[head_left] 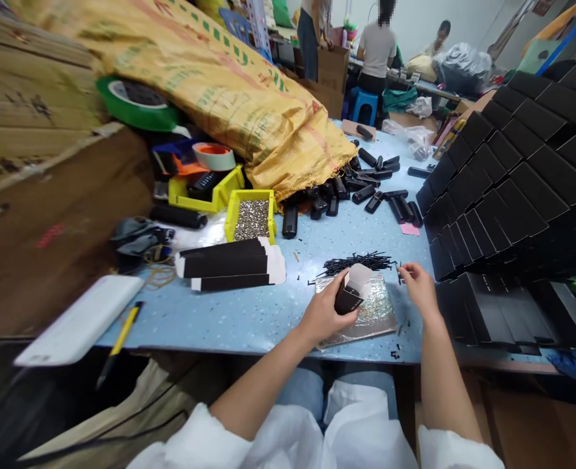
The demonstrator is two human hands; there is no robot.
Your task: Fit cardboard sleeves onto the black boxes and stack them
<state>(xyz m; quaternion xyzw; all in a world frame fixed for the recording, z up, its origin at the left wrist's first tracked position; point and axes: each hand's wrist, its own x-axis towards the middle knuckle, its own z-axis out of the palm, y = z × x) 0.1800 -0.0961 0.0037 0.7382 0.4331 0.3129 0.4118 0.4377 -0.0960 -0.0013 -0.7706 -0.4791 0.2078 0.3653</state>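
Note:
In the head view, my left hand (321, 314) is closed around a small black box (350, 298), held tilted with its top open and a pale flap raised. The box is over a flat silver-wrapped slab (378, 319) at the table's front edge. To the right, my right hand (420, 288) pinches thin black screw-like pieces (399, 273) between thumb and fingertips; how many is too small to tell. Just behind the slab lies a heap of similar long thin black pieces (358, 262). What is inside the box is mostly hidden.
Stacked black boxes (502, 215) rise at the right. Flattened black cartons (232, 266) lie left, before a yellow bin (251, 218) of small metal parts. Several black cylindrical items (366, 193) spread beside a yellow sack (288, 130). Other people are at the back.

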